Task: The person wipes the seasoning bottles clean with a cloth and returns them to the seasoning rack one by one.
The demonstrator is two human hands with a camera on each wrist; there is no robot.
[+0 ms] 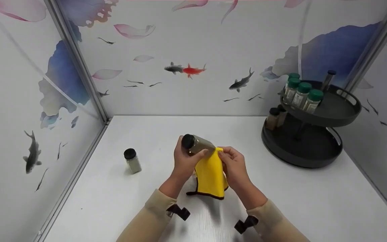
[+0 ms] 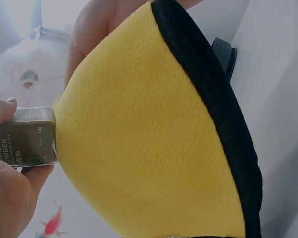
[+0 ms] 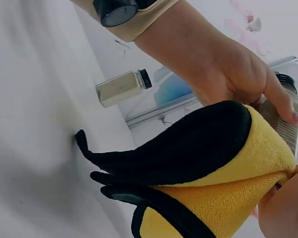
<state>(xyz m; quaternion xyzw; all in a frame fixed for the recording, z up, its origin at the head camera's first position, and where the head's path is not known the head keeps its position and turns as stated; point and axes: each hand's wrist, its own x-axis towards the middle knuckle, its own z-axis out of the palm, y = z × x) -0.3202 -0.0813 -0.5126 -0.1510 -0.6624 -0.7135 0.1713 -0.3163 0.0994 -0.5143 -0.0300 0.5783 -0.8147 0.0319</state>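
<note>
Left hand (image 1: 184, 162) grips a jar (image 1: 202, 145); right hand (image 1: 236, 165) pinches a cloth (image 1: 212, 176). Another jar (image 1: 133, 163) stands at their nine o'clock.

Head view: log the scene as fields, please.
Left grip: holds clear square jar of brownish powder, black cap, tilted
Right grip: pinches yellow plush cloth with black edging, beside that jar's base
White table: upright clear jar of pale contents, black cap, at left
Right side: round black stand, two tiers
Upper tier: four green-capped jars, one slender black-topped container
Lower tier: two black-capped jars
</note>
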